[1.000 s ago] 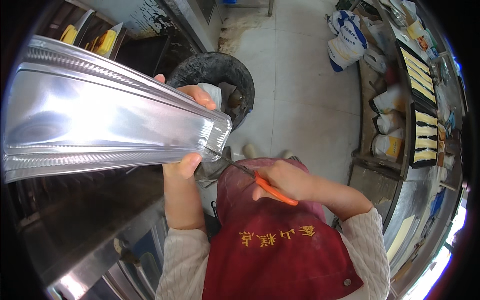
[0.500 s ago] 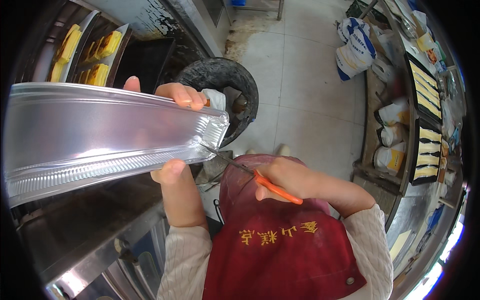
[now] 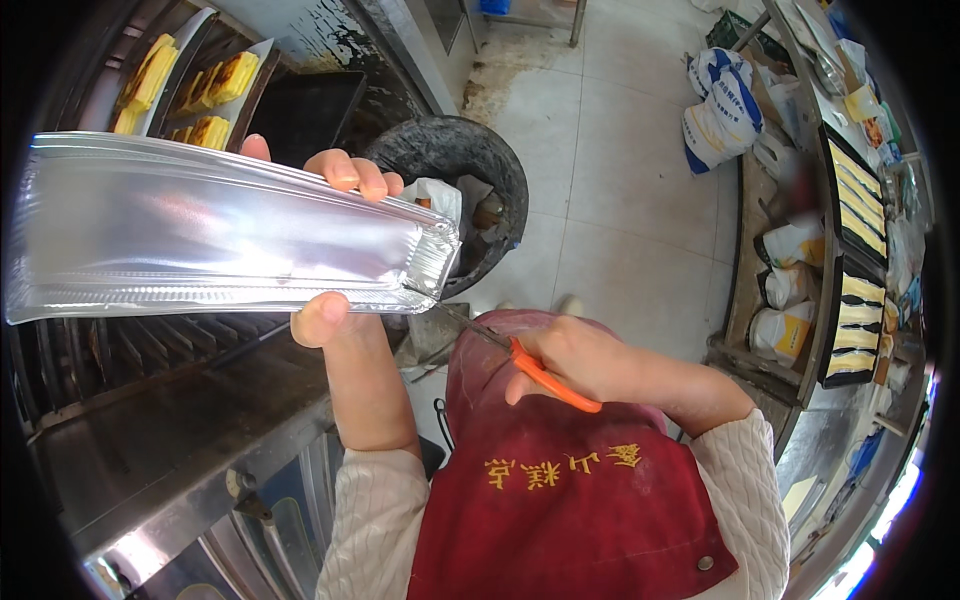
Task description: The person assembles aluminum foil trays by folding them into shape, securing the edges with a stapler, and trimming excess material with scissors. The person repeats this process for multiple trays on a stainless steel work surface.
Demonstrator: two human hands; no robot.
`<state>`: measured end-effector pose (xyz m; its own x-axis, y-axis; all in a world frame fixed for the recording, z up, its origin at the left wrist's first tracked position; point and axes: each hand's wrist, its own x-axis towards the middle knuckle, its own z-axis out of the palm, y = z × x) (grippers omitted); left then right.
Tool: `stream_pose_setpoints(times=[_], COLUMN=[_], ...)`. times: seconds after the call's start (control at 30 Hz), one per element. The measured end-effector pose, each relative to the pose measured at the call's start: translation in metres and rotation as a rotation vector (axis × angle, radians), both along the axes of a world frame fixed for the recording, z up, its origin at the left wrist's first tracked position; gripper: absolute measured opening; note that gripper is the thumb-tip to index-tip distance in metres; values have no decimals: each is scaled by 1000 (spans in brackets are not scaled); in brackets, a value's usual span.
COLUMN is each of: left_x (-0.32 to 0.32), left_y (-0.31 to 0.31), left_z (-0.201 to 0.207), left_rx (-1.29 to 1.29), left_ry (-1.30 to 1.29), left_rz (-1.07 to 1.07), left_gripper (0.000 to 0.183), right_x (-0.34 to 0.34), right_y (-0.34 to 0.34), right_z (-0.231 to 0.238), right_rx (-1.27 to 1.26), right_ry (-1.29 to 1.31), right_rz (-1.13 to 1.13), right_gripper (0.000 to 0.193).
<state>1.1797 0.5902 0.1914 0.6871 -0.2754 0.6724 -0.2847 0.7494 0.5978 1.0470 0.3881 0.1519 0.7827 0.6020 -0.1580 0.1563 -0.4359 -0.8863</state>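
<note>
A long, shiny foil tray (image 3: pixel 215 235) with ridged edges stretches across the left side of the view. My left hand (image 3: pixel 335 235) grips it near its right end, the thumb on the near edge and the fingers over the far edge. In my right hand (image 3: pixel 570 360) is a pair of scissors (image 3: pixel 553 377) with orange handles, held closed around by the fingers. The dark blades reach the tray's near right corner, and their tips are partly hidden at the foil.
Beyond the tray stands a round black bin (image 3: pixel 505 165) with refuse inside. Trays of yellow cakes (image 3: pixel 225 80) sit on a rack at upper left. On the right, a bench holds black trays of pale strips (image 3: pixel 858 315). White and blue sacks (image 3: pixel 722 115) rest on the floor.
The foil tray's left end has swung upward and its near side has tilted, showing more of the rack beneath. The scissors stay at the same corner.
</note>
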Motion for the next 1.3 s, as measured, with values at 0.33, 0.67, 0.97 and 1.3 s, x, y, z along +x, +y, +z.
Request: stream_pose_setpoints(times=[0.33,0.67,0.97,1.3], left_x=[9,11,-3,-22], left_y=[14,25,23,30], left_z=[-2,-10,-8,12], left_rx=[-300,-631,-442,-315], left_ry=[182,610,355,-126], left_rz=[88,102,306,408], left_gripper=[77,60,62,72], right_x=[0,2,0,-7], right_y=[25,51,61,55], right_z=[-3,3,4,12], right_rx=[82,273,122,320], right_ry=[46,182,103,236], right_rz=[-74,-139,-139,-18], right_gripper=[45,64,49,26])
